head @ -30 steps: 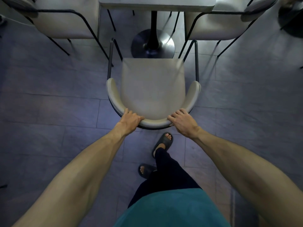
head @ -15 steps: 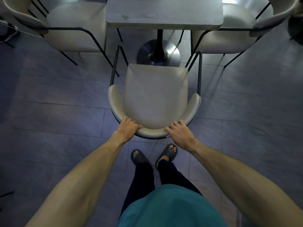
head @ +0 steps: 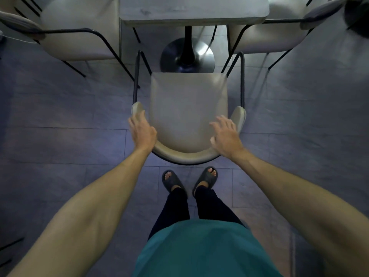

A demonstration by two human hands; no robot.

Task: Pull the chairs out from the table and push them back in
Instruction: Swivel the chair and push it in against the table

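Grey tiled floor (head: pixel 60 144), pedestal surface (head: pixel 193 11) at the top. The chair (head: pixel 188 110) stands clear of the surface's near edge. Left grip (head: pixel 142 132) and right grip (head: pixel 225 136) rest open-fingered on its curved back; an uneven shove could skew it into neighbouring chair legs.

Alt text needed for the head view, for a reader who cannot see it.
Seen from above, a person's left hand and right hand rest, blurred, on the curved back of a beige armchair with black metal legs, which faces a grey pedestal table. Two matching chairs flank it.
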